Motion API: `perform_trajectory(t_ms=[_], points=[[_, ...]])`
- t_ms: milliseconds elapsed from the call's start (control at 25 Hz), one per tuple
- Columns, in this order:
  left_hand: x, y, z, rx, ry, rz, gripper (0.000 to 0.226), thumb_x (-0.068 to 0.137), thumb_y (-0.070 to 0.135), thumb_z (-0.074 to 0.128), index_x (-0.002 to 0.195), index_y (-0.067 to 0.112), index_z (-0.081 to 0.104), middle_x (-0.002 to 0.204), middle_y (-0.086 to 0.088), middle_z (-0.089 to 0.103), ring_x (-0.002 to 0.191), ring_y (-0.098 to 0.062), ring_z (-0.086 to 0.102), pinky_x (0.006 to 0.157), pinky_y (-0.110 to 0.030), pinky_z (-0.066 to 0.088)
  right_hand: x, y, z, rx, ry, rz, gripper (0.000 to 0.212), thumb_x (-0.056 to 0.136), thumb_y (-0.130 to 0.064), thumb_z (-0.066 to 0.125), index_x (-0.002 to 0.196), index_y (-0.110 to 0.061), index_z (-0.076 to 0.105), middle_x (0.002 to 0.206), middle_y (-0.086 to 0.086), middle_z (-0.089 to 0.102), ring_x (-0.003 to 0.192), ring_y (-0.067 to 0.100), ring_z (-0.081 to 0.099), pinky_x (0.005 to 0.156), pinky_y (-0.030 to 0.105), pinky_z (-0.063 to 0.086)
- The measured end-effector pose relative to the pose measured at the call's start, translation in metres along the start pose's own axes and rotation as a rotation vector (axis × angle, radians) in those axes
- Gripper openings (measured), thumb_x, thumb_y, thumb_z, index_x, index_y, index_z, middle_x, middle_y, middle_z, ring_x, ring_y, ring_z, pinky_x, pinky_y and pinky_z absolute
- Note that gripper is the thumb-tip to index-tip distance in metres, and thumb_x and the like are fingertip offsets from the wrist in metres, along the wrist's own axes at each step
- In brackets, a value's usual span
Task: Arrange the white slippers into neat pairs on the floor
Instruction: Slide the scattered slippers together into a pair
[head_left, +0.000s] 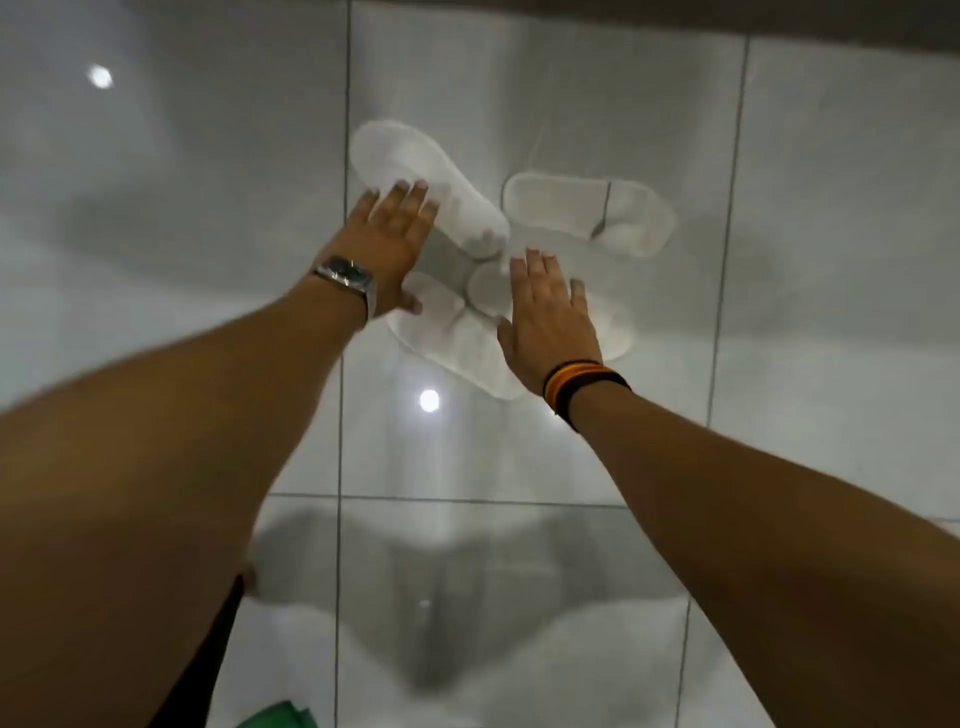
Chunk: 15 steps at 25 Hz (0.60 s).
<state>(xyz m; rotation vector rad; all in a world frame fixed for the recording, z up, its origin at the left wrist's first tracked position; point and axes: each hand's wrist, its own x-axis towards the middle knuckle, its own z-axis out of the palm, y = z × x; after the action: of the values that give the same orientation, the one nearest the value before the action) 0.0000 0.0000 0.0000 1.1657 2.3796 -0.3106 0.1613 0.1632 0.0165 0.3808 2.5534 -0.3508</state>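
Several white slippers lie scattered on the glossy tiled floor (519, 545). One slipper (415, 176) points up-left, and another slipper (587, 210) lies sideways at the right. A third slipper (457, 338) lies below my hands, and a fourth slipper (488, 286) is mostly hidden under my right hand. My left hand (384, 244), with a wristwatch, is spread flat over the up-left slipper's edge. My right hand (545, 317), with striped wristbands, is flat with fingers apart over the hidden slipper. Neither hand grips anything.
Large light grey tiles with dark grout lines stretch all around. Ceiling lights reflect as bright spots (429, 400) in the floor. A green object (280, 717) shows at the bottom edge. A dark wall base (675, 15) runs along the top.
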Motion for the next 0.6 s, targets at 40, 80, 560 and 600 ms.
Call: perform_trajectory(t_ms=[40,80,560,600], points=[[0.016,0.004,0.024,0.032,-0.022,0.014,0.129,0.071,0.059,0.078,0.159,0.007,-0.002,0.167,-0.016,-0.002,0.155,-0.034,0.002,0.125,-0.049,0.005,0.007,0.001,0.029,0.011,-0.037,0.012,0.071,0.107,-0.036,0.041,0.164,-0.009,0.009,0.174,0.014,0.007,0.162,0.032,0.007,0.129,0.056,0.018],[0.029,0.005,0.04,0.033,-0.028,0.022,0.131,0.07,0.061,0.078,0.159,0.007,-0.002,0.167,-0.017,-0.003,0.155,-0.034,0.002,0.125,-0.049,0.005,0.014,0.005,0.05,0.046,-0.057,0.031,0.071,0.107,-0.037,0.04,0.164,-0.008,0.008,0.174,0.013,0.006,0.162,0.032,0.007,0.129,0.056,0.018],[0.083,0.017,0.114,-0.073,-0.094,-0.163,0.14,0.063,0.07,0.076,0.159,0.009,-0.006,0.167,-0.016,-0.01,0.154,-0.04,0.001,0.124,-0.055,-0.001,0.027,0.104,0.135,-0.084,-0.093,0.071,0.065,0.103,-0.037,0.044,0.16,-0.011,0.025,0.173,0.01,0.012,0.16,0.032,0.014,0.125,0.065,0.018],[0.077,0.019,0.114,-0.061,-0.079,-0.19,0.138,0.064,0.074,0.073,0.159,0.008,-0.002,0.167,-0.017,-0.006,0.153,-0.042,0.002,0.124,-0.057,-0.002,0.026,0.109,0.131,-0.127,-0.07,0.111,0.065,0.103,-0.038,0.043,0.159,-0.01,0.027,0.172,0.012,0.015,0.16,0.033,0.014,0.125,0.067,0.014]])
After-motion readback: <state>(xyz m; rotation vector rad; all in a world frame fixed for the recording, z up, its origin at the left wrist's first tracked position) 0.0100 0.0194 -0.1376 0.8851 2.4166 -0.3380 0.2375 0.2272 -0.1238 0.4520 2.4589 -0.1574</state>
